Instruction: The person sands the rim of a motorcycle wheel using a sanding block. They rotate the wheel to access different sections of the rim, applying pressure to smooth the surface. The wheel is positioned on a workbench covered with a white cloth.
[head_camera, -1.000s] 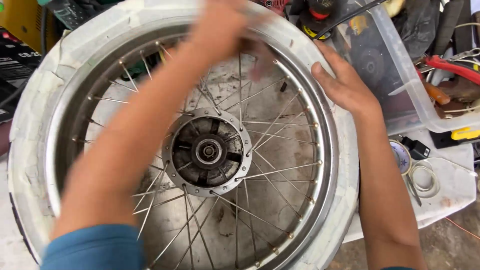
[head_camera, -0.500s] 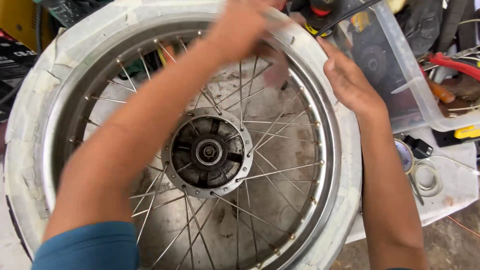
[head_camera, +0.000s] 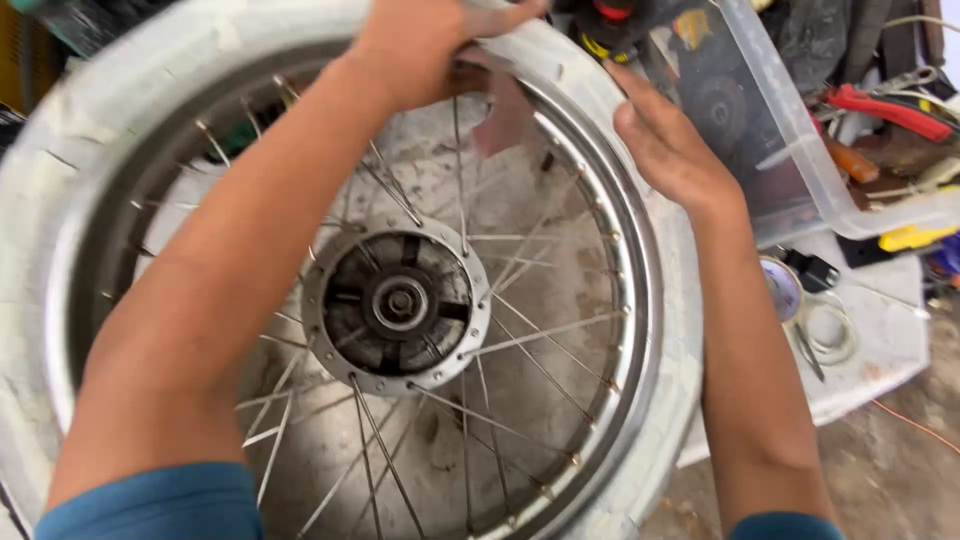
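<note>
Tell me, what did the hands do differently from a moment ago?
Very little changed. The left hand stays at the top of the wheel rim, and the right hand still presses the pale tyre beside the clear plastic box. The hub stayed put.

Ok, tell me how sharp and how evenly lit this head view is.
Head view: soft, even daylight with no hard shadows; the hub and spokes are sharp; the left hand at the rim is slightly motion-blurred; the right hand is clearer; mild glare on the clear plastic bin.
</note>
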